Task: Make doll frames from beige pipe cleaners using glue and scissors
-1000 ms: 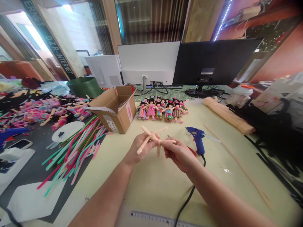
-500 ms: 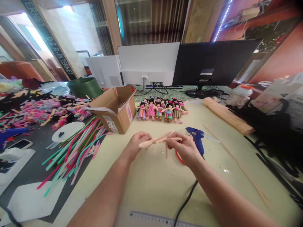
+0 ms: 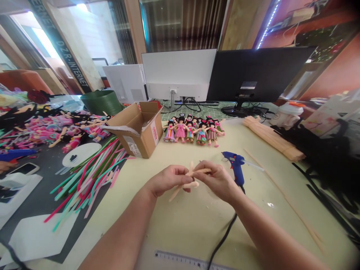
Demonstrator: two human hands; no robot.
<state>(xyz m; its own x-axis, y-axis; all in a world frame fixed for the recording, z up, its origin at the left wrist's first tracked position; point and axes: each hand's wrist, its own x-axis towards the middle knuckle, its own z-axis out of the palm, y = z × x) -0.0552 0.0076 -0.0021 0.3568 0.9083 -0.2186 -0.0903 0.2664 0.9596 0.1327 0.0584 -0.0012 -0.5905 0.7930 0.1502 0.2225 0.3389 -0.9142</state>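
Observation:
Both hands meet over the middle of the pale table, pinching a small figure of twisted peach pipe cleaners [image 3: 192, 185]. My left hand [image 3: 170, 180] grips its left side, with one strand sticking out below the fingers toward the lower left. My right hand [image 3: 216, 176] pinches a twisted strand on the right side. Fingers hide the middle of the figure. A blue glue gun [image 3: 236, 167] lies just right of my right hand, its black cord running toward the front edge. Behind the hands stand several small dolls [image 3: 194, 131] with black hair and colourful dresses.
An open cardboard box [image 3: 140, 131] stands behind left, beside loose coloured pipe cleaners [image 3: 90, 176]. A peach bundle [image 3: 272, 137] and black strands [image 3: 317, 150] lie right. A ruler [image 3: 180, 259] lies at the front. Another person's hand [image 3: 6, 165] shows at the far left.
The pipe cleaner figure has been turned; its strands now point down-left and up. My hands have come closer together around it. Another person's hand has appeared at the far left.

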